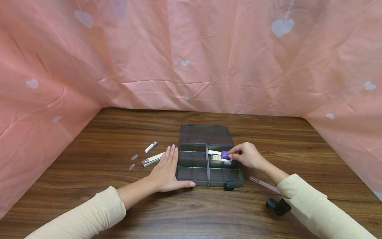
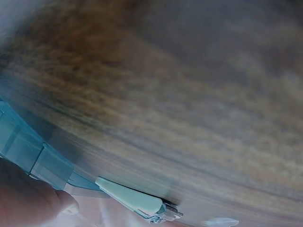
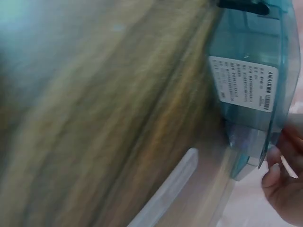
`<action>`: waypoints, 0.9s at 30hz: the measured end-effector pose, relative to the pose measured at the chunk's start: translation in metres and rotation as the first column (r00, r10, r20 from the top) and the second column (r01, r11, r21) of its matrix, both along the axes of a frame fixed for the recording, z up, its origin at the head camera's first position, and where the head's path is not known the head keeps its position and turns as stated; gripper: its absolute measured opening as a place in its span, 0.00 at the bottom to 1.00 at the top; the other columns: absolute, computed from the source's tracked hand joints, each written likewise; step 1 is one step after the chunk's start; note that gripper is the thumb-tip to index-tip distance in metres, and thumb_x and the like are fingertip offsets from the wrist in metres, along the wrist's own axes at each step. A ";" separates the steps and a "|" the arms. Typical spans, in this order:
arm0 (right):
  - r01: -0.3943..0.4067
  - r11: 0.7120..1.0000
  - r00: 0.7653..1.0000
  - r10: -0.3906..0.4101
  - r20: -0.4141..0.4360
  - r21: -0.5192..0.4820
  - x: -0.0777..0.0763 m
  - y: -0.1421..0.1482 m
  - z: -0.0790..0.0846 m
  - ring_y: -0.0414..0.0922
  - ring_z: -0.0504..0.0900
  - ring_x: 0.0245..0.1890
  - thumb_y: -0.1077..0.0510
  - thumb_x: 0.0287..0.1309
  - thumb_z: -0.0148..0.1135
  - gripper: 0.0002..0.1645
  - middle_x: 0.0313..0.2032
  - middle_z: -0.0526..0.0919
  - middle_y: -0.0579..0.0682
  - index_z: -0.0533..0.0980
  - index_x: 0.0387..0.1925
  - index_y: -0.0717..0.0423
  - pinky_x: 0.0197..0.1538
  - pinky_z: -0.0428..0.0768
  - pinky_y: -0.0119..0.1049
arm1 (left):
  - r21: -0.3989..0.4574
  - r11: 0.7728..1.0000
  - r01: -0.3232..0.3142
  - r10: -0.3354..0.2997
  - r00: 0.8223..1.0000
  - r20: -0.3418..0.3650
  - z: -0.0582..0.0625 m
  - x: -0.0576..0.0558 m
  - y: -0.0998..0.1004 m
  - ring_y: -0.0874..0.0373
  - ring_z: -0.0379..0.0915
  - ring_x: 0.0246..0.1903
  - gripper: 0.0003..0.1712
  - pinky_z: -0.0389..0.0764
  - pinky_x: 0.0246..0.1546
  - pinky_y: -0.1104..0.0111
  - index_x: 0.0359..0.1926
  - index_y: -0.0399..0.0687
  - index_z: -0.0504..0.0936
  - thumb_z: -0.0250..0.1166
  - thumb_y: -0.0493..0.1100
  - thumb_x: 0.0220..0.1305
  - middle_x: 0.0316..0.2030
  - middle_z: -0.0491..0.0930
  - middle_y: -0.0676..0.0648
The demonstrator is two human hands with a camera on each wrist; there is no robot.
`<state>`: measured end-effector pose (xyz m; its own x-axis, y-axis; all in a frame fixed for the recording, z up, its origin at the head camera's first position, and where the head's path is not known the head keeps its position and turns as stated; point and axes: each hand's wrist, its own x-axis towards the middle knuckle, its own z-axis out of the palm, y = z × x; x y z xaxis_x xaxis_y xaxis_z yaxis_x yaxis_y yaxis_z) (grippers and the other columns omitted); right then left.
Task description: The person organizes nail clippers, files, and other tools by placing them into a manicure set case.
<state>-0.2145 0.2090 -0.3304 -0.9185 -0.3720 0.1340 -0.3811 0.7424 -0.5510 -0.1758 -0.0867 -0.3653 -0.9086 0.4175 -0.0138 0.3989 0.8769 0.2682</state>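
Nearest you, your left hand point(image 1: 165, 171) lies with fingers straight, thumb spread, against the left side of an open, translucent dark-grey plastic compartment box point(image 1: 222, 174); it looks light and rigid, liable to slide, so steady its walls. Farther off, your right hand point(image 1: 250, 156) pinches a small, purple, square-looking piece point(image 1: 224, 154) at the right compartment behind the front row. It seems light, stiff, perhaps slick; opposite edges should give the best hold.

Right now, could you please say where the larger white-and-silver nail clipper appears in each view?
Head: the larger white-and-silver nail clipper, left of centre, by the left hand.
Left wrist: bottom centre.
Right wrist: not visible.
Shared landmark: translucent grey plastic box, teal in wrist views.
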 end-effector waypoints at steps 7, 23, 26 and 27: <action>0.072 0.994 0.975 -0.088 -0.202 -0.084 0.016 0.006 -0.004 0.33 0.67 0.19 0.65 0.51 0.65 0.04 0.23 0.83 0.50 0.84 0.29 0.61 0.22 0.68 0.27 | -0.004 1.000 0.001 -0.001 1.000 0.000 0.001 -0.001 -0.001 0.45 0.28 0.72 0.71 0.41 0.72 0.56 0.71 0.34 0.39 0.55 0.80 0.44 0.72 0.34 0.35; 0.100 0.983 0.886 -0.159 -0.436 -0.155 0.053 0.037 -0.018 0.26 0.67 0.25 0.69 0.41 0.70 0.08 0.26 0.84 0.48 0.83 0.27 0.58 0.24 0.69 0.22 | -0.002 1.000 -0.003 0.003 1.000 0.016 0.000 -0.001 0.000 0.46 0.27 0.73 0.71 0.41 0.72 0.56 0.71 0.35 0.38 0.55 0.80 0.44 0.72 0.34 0.36; 0.140 0.979 0.881 -0.193 -0.432 -0.151 0.058 0.044 -0.022 0.26 0.67 0.25 0.69 0.40 0.70 0.08 0.26 0.84 0.49 0.83 0.27 0.58 0.25 0.69 0.21 | 0.000 1.000 -0.003 0.003 1.000 0.017 0.001 -0.001 0.000 0.46 0.27 0.73 0.71 0.41 0.72 0.56 0.71 0.35 0.38 0.55 0.80 0.44 0.72 0.34 0.36; 0.153 0.977 0.882 -0.202 -0.426 -0.147 0.060 0.047 -0.024 0.25 0.67 0.25 0.69 0.40 0.70 0.08 0.27 0.84 0.50 0.83 0.27 0.58 0.25 0.70 0.22 | 0.000 1.000 -0.003 0.003 1.000 0.017 0.001 -0.001 -0.001 0.46 0.27 0.73 0.71 0.41 0.72 0.56 0.71 0.35 0.38 0.55 0.80 0.44 0.72 0.34 0.36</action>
<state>-0.1544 0.2555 -0.3542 -0.8071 -0.1698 0.5655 -0.4685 0.7669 -0.4385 -0.1770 -0.0872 -0.3642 -0.9096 0.4144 -0.0291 0.3913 0.8782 0.2751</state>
